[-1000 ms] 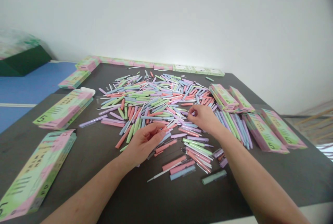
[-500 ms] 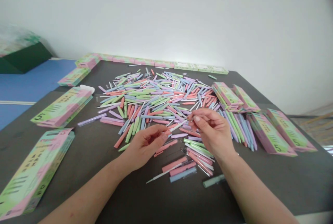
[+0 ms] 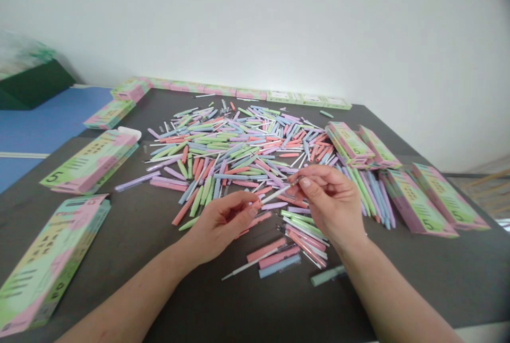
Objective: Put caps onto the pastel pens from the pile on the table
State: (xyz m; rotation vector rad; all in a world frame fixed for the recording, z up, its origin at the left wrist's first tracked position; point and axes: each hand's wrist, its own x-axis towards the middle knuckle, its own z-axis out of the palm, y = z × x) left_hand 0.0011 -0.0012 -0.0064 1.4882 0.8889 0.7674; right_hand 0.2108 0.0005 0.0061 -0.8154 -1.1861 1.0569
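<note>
Between my two hands runs a slim white pen refill [image 3: 275, 194], tilted up toward the right. My left hand [image 3: 223, 223] is closed in a pinch at its lower end, around a small coral pen part [image 3: 258, 204] mostly hidden by the fingers. At the upper end, the thumb and forefinger of my right hand [image 3: 329, 197] pinch the refill near its tip. Below the hands lie coral pen barrels [image 3: 279, 257], a blue barrel [image 3: 279, 267] and another white refill [image 3: 249, 267]. A large pile of pastel pen parts [image 3: 235, 146] spreads out behind them.
Printed pen boxes [image 3: 51, 258] stand along the left side of the dark table [image 3: 247, 311], with more boxes [image 3: 418, 199] at the right. A row of boxes [image 3: 251, 94] lines the back edge by the wall. A dark green bin [image 3: 35, 85] sits on a blue surface.
The right hand has shifted slightly to the right, and a bit more of the white refill shows between the hands. The whole view has moved a little; both pinches stay closed.
</note>
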